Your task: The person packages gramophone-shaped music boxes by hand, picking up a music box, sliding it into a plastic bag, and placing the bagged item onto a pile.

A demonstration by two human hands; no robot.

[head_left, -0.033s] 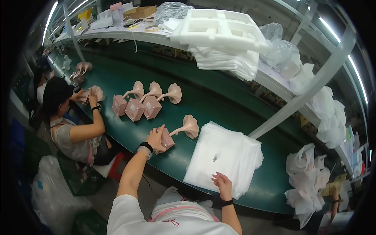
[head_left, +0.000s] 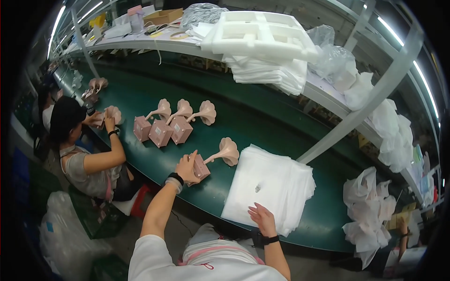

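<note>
My left hand (head_left: 186, 169) is closed round the box base of a pink gramophone-shaped ornament (head_left: 227, 151), which lies on its side with its flared horn pointing right. My right hand (head_left: 263, 219), fingers apart and holding nothing, hovers over or rests lightly on a stack of white foam sheets (head_left: 276, 187); contact is hard to make out. A small shiny silvery piece (head_left: 258, 188) lies on the top sheet, just beyond my right fingertips. Beyond my left hand, a row of similar pink gramophone ornaments (head_left: 161, 133) lies on the green work surface (head_left: 136, 157).
To the left a co-worker (head_left: 91, 159) handles another pink ornament (head_left: 112, 114). White-wrapped bundles (head_left: 368, 208) stand at the right. A slanting post (head_left: 361, 114) rises behind the sheets. White foam trays (head_left: 262, 35) rest on the shelf (head_left: 140, 43) along the back.
My right hand has shifted slightly left and away from me over the sheets. My left hand keeps its grip on the ornament. The whole view has moved a little.
</note>
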